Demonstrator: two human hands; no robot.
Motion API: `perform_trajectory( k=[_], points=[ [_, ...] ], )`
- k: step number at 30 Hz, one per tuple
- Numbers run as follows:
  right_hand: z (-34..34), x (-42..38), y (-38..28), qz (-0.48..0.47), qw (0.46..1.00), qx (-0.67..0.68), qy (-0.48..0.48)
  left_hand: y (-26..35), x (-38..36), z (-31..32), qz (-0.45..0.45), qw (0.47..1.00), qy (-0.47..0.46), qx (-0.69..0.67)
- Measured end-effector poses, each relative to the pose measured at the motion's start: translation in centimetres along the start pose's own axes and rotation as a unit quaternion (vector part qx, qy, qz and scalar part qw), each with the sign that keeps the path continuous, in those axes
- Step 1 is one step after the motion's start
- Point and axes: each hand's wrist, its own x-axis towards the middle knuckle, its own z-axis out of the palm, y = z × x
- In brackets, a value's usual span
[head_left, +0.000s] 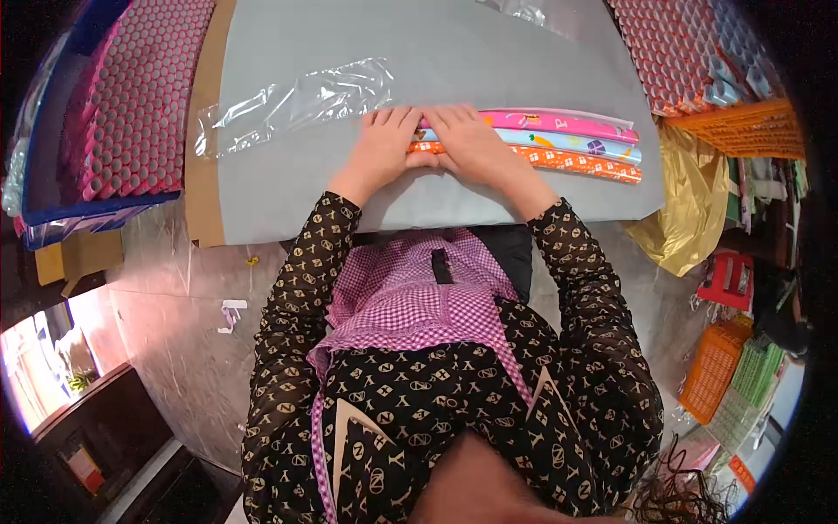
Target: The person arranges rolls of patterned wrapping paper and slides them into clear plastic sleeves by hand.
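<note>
Three gift-wrap rolls lie side by side on the grey tabletop: a pink roll (559, 124), a light blue roll (572, 144) with a carrot print, and an orange roll (580, 164). My left hand (387, 144) is closed over their left ends, which it hides. Just beside it my right hand (471, 147) grips the same bundle, fingers over the top and thumb at the near side. The two thumbs meet at the front of the orange roll. A clear plastic sleeve (305, 100) lies flat behind and left of my left hand.
On the left, a blue crate (105, 208) holds many pink tubes (140, 96) stacked ends out. More pink tubes (663, 52) stand at the back right above an orange basket (742, 127). Gold film (690, 192) hangs by the table's right edge. Another clear plastic piece (532, 13) lies at the back.
</note>
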Motion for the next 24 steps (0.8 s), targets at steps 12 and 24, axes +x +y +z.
perform_trajectory(
  k=[12, 24],
  points=[
    [-0.9, -0.1, -0.9, 0.025, 0.999, 0.04, 0.001, -4.3, 3.9, -0.1, -0.169, 0.984, 0.063, -0.003],
    [-0.5, 0.0, -0.7, 0.032, 0.999, 0.043, -0.005, -5.7, 2.0, -2.3, -0.414, 0.773, 0.11, -0.468]
  ],
)
